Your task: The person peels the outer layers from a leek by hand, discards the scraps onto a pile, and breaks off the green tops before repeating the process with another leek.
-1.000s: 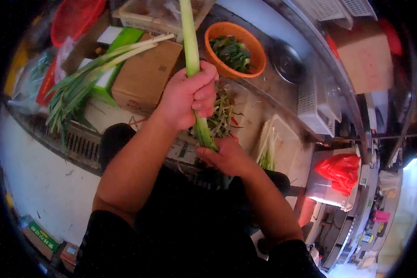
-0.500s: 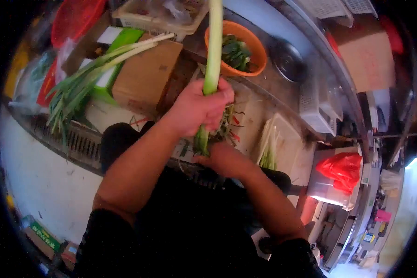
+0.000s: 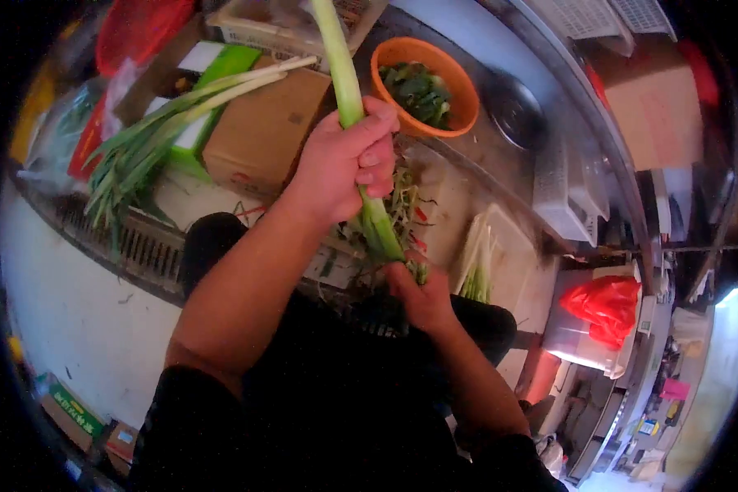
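Observation:
My left hand (image 3: 336,168) is wrapped round a long, thick green onion (image 3: 342,70). Its pale stalk rises above my fist, tilted up and to the left. Lower down, my right hand (image 3: 422,293) is closed on the green leafy end of the same onion. Torn leaves and trimmings (image 3: 404,193) lie on the floor just beyond my hands. To the left, a bunch of green onions (image 3: 152,148) rests across a cardboard box (image 3: 258,135). More stalks (image 3: 477,275) stand in a white tub (image 3: 500,234) to the right.
An orange basin (image 3: 467,90) with green leaves (image 3: 418,94) sits at the back, beside a round dark lid (image 3: 512,111). White plastic baskets (image 3: 559,193) stand to the right, near a bin with a red plastic bag (image 3: 603,307). A floor drain grate (image 3: 139,250) runs along the left.
The onion has tilted, its top swinging left and its leafy end moving right. My right hand has shifted right with that end, while my left hand keeps hold of the stalk.

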`<state>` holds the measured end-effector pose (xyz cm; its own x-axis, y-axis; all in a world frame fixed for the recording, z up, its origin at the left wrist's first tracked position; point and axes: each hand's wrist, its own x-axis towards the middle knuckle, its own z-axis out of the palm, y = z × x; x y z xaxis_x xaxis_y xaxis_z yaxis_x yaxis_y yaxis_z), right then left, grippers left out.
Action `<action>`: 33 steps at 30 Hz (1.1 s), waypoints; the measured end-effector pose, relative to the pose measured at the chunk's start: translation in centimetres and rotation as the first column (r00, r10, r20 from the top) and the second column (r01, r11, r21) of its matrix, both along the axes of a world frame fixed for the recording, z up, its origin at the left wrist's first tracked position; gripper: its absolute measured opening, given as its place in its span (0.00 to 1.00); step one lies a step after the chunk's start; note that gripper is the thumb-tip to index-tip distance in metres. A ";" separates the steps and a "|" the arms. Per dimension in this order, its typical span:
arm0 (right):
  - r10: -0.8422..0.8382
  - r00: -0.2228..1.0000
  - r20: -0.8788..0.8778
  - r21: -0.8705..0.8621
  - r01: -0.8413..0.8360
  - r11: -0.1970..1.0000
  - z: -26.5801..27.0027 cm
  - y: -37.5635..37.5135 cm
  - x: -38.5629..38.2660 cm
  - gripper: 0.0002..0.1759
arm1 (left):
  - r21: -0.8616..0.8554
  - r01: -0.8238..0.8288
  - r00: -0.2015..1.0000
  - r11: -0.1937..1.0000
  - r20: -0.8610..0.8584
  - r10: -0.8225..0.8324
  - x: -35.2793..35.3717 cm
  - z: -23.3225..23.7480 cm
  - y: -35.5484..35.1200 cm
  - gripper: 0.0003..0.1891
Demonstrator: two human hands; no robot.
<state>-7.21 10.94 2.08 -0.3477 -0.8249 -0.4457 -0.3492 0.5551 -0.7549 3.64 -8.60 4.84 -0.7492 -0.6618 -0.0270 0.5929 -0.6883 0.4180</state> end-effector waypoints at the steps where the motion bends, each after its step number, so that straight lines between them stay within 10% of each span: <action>1: 0.017 1.000 -0.026 -0.006 -0.017 1.000 0.0 -0.2 0.2 0.20 | 0.001 0.006 1.000 1.000 -0.002 -0.006 -0.1 0.0 0.1 0.05; 5: 0.305 0.912 -0.273 -0.126 -0.348 0.929 0.7 -1.5 0.1 0.16 | -0.126 0.059 0.987 0.990 0.153 -0.040 0.1 -0.1 1.3 0.05; 7: 0.548 0.783 -0.293 0.313 -0.463 0.829 1.7 -2.7 -0.4 0.11 | -0.179 0.100 0.979 0.979 0.194 -0.064 0.1 0.1 1.5 0.06; 11: 0.827 0.416 -0.379 0.387 -0.741 0.550 -8.6 3.6 -2.7 0.12 | -0.235 -0.099 0.989 0.967 0.084 0.121 2.1 1.8 -1.6 0.08; 14: 0.706 0.651 -0.280 0.337 -0.622 0.707 -10.7 5.7 -2.5 0.16 | -0.229 -0.161 0.983 0.960 0.054 0.178 2.4 1.3 -2.5 0.07; 17: 0.182 0.948 -0.259 0.118 -0.156 0.981 -5.7 4.4 -2.6 0.13 | -0.242 -0.139 0.980 0.960 0.105 0.169 0.5 0.0 -0.5 0.07; 22: -0.153 0.846 -0.511 -0.523 -0.165 0.836 0.7 -0.4 -3.7 0.14 | -0.616 -0.052 0.941 0.786 0.233 0.245 -2.1 -2.4 1.1 0.13; 28: -0.086 0.846 -0.526 -0.395 -0.154 0.906 4.3 -3.2 -3.3 0.19 | -0.905 0.116 0.964 0.409 0.202 0.174 -4.0 -4.1 4.1 0.33; 30: -0.182 0.752 -0.634 -0.444 -0.161 0.881 4.2 -2.2 -6.0 0.19 | -0.932 0.298 0.847 0.204 0.357 0.394 -3.9 -4.4 4.0 0.33; 33: -0.265 0.438 -0.859 -0.347 -0.116 0.931 6.1 1.1 -12.8 0.19 | -0.819 0.456 0.735 0.348 0.567 0.372 -3.2 -3.9 3.3 0.33</action>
